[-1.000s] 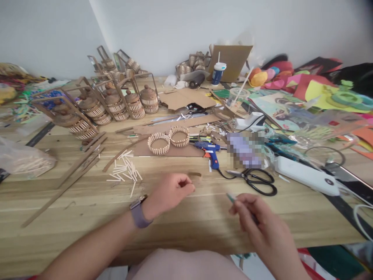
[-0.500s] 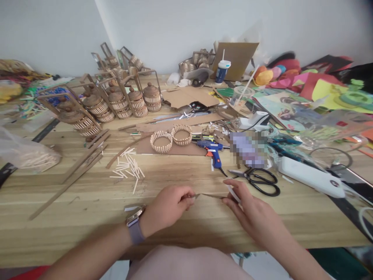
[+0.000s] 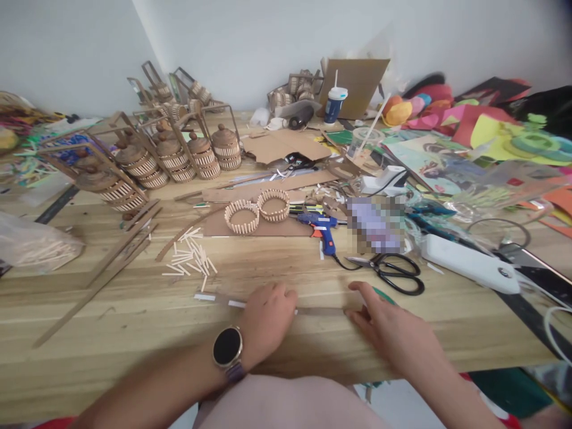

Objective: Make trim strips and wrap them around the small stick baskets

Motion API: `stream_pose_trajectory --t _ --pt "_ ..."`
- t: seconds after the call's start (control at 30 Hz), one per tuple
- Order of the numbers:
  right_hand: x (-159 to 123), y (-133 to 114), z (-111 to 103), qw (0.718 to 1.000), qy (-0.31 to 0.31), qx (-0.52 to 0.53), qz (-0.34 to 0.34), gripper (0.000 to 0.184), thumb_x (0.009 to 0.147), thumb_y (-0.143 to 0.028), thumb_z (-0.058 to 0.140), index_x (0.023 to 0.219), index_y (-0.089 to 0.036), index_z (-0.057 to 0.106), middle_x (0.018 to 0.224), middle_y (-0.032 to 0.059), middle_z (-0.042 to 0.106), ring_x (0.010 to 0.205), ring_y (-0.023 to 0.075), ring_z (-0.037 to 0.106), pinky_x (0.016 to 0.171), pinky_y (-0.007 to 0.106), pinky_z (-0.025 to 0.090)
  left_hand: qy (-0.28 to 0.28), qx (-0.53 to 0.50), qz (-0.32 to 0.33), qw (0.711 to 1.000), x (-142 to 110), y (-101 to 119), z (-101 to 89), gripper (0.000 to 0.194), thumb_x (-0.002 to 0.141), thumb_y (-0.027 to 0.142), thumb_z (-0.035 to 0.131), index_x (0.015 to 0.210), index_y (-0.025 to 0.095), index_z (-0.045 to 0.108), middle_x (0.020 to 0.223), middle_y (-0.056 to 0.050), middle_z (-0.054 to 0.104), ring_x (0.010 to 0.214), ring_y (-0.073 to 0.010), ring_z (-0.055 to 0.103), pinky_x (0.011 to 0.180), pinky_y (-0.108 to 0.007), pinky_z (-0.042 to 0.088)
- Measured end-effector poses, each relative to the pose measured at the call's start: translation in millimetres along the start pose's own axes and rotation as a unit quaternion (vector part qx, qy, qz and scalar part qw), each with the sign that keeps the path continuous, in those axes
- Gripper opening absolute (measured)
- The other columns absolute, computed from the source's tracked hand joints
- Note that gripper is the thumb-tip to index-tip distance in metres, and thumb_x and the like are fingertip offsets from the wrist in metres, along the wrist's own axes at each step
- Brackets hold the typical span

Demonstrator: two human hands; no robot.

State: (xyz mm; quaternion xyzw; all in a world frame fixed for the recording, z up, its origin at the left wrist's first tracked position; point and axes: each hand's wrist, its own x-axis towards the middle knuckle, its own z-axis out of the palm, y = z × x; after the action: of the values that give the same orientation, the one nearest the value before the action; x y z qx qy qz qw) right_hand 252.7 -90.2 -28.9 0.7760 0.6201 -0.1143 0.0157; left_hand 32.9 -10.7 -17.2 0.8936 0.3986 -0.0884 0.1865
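Observation:
A narrow brown strip stretches low along the table between my hands. My left hand, knuckles up with a watch on its wrist, is closed over the strip's left part; its fingertips are hidden. At the strip's right end, my right hand grips with the thumb and a lower finger, its index finger lifted away. Just behind this hand shows a bit of a green object. Short white pieces lie left of my left hand. Black-handled scissors rest beyond my right hand.
Small pale sticks lie loose at left. Two stick rings stand on brown card beside a blue glue gun. Several lidded baskets with handles fill the back left. A white power strip and coloured sheets occupy the right.
The strip, bent and held up between my hands before, now lies straighter and lower. My left hand has turned knuckles up, showing the watch face. The white piece at my right fingers is no longer visible there.

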Motion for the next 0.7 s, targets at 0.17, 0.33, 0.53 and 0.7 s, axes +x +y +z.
stream_pose_trajectory --t 0.17,0.33,0.53,0.7 --pt "2.4 27.2 -21.1 0.984 0.149 0.093 0.011 0.031 0.089 -0.045 0.045 0.108 -0.026 0.06 0.103 0.0087 0.065 0.058 0.0196 0.063 0.052 0.032 0.046 0.083 0.054 0.043 0.994 -1.5 -1.3 8.7 0.014 0.09 0.016 0.055 0.084 0.014 0.067 0.094 -0.01 0.062 0.094 -0.0281 0.055 0.078 -0.042 0.049" --pt "-0.9 14.6 -34.6 0.945 0.077 0.316 -0.023 0.03 0.087 -0.049 0.051 0.107 -0.027 0.054 0.07 -0.0014 0.06 0.056 0.0165 0.055 0.049 0.026 0.043 0.136 -0.02 0.06 0.989 -3.8 -7.1 0.7 0.022 0.093 0.015 0.05 0.077 0.015 0.065 0.083 -0.007 0.062 0.087 -0.0237 0.053 0.078 -0.039 0.047" --pt "-6.2 -20.6 -30.6 0.88 -0.003 0.473 -0.041 0.029 0.085 -0.046 0.056 0.105 -0.026 0.049 0.064 -0.0048 0.056 0.052 0.0129 0.049 0.047 0.023 0.039 0.127 -0.417 0.045 0.899 -1.0 3.0 -24.0 0.017 0.085 0.028 0.065 0.099 0.018 0.064 0.082 -0.001 0.061 0.073 -0.0138 0.055 0.069 -0.027 0.045" --pt "-8.6 -34.4 -24.4 0.858 -0.027 0.504 -0.099 0.03 0.088 -0.047 0.052 0.108 -0.025 0.048 0.068 -0.0025 0.063 0.057 0.0133 0.057 0.052 0.023 0.046 -0.015 -0.628 0.049 0.776 8.9 16.5 -24.7 0.034 0.079 0.03 0.069 0.108 0.016 0.059 0.082 -0.001 0.064 0.059 -0.0086 0.052 0.054 -0.021 0.042"
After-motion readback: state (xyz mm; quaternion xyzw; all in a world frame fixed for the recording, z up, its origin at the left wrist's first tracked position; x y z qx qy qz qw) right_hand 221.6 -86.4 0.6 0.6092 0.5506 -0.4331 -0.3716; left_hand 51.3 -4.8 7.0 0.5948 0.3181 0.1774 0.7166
